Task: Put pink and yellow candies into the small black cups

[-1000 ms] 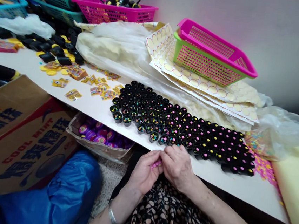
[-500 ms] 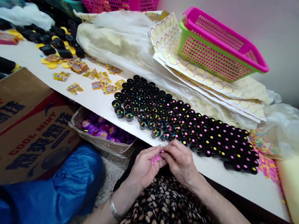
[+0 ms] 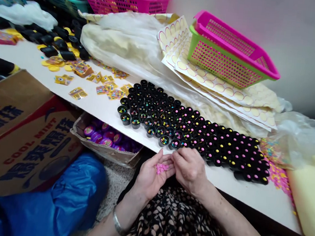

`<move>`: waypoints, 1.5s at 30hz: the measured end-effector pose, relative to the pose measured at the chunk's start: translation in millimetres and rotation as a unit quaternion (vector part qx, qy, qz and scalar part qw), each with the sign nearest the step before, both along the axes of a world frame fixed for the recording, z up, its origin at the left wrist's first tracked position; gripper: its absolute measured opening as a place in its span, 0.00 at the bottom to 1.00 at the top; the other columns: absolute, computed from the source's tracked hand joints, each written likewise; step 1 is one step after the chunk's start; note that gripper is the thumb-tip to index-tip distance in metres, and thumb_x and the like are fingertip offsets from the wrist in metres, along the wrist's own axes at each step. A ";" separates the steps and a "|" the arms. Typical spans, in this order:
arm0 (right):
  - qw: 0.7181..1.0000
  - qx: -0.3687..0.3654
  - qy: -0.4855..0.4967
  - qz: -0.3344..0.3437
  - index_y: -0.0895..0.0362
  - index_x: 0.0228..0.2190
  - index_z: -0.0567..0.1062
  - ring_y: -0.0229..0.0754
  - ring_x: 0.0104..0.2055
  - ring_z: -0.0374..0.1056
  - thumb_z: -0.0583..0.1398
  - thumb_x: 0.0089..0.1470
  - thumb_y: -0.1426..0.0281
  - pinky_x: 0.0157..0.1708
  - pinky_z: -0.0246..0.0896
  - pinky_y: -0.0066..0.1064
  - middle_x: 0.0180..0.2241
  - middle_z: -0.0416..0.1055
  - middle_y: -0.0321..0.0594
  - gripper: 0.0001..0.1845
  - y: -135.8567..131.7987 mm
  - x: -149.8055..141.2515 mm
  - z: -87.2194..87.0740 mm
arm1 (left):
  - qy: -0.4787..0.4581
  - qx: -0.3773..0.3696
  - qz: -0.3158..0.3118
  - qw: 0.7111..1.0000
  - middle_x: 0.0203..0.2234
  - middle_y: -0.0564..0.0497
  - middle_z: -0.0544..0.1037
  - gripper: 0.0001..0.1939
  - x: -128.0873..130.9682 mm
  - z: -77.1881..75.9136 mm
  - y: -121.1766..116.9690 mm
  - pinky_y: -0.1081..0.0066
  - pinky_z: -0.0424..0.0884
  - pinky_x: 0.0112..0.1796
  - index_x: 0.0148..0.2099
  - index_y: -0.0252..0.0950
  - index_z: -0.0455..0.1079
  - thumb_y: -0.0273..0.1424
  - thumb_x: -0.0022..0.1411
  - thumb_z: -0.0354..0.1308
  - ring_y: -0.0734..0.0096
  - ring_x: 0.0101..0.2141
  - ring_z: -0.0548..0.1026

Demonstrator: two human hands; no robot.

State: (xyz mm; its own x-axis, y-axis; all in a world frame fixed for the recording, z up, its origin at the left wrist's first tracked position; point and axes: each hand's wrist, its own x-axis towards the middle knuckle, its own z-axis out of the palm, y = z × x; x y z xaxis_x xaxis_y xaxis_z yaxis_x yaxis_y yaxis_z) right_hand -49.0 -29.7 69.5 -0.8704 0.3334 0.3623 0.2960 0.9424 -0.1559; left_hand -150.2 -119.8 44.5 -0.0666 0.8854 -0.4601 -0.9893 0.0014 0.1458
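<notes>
My left hand (image 3: 149, 180) is cupped palm up at the table's front edge and holds a small heap of pink candies (image 3: 161, 168). Beside it, fingertips near the left palm, my right hand (image 3: 193, 171) is closed in a pinch; anything between those fingertips is hidden. Just beyond both hands stand rows of small black cups (image 3: 151, 131), packed closely together. Those on the left contain mixed coloured bits, while many toward the right show one pink or yellow piece each.
Loose pink candies (image 3: 282, 180) lie at the table's right end near a plastic bag (image 3: 306, 136). Behind the cups are sticker sheets (image 3: 203, 78) under a green basket (image 3: 221, 61). Small yellow packets (image 3: 78, 93) lie to the left. Below sits an open carton (image 3: 106, 153) of purple-wrapped balls.
My left palm has opened wider, showing more of the pink candies. My right fingertips have shifted slightly right, away from the heap, still pinched.
</notes>
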 end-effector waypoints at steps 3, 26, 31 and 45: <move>0.992 -0.054 0.038 -0.103 0.57 0.28 0.74 0.37 0.30 0.58 0.51 0.55 0.70 0.31 0.50 0.30 0.28 0.65 0.40 0.13 25.9 -5.4 8.1 | 0.016 -0.032 -0.026 0.999 0.36 0.37 0.75 0.17 -1.0 -1.9 0.1 0.64 0.65 0.45 0.37 0.22 0.70 0.34 0.60 0.49 0.60 0.40 0.73; 0.980 -0.046 -0.185 -0.054 0.55 0.22 0.75 0.38 0.31 0.60 0.54 0.52 0.68 0.30 0.46 0.29 0.27 0.68 0.38 0.12 74.3 -37.1 23.9 | 0.025 -0.051 -0.038 0.998 0.35 0.37 0.76 0.13 -3.3 -7.5 2.1 0.64 0.66 0.46 0.35 0.24 0.70 0.31 0.57 0.51 0.60 0.40 0.73; 0.978 -0.042 -0.197 -0.059 0.55 0.22 0.75 0.37 0.29 0.59 0.55 0.51 0.69 0.25 0.42 0.29 0.24 0.67 0.37 0.11 72.6 -42.3 30.7 | 0.029 -0.051 -0.035 0.998 0.35 0.36 0.76 0.13 -3.4 -7.4 2.0 0.63 0.65 0.46 0.35 0.24 0.70 0.31 0.57 0.51 0.60 0.40 0.73; 0.981 -0.126 -0.144 -0.022 0.58 0.20 0.74 0.34 0.27 0.58 0.53 0.50 0.74 0.26 0.47 0.27 0.22 0.63 0.36 0.12 76.9 -41.3 18.8 | 0.026 -0.050 -0.040 0.998 0.35 0.36 0.76 0.13 -3.6 -6.5 3.6 0.64 0.65 0.46 0.35 0.24 0.70 0.31 0.58 0.50 0.61 0.39 0.73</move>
State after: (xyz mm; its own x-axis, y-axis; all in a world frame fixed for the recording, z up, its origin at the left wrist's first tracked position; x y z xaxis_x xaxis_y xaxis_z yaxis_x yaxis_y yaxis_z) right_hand -90.3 47.2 88.4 -0.9069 0.4213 0.0040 0.4025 0.8694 -0.2867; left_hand -153.8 -116.1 38.0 -0.0236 0.8387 -0.5440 -0.9764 0.0974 0.1926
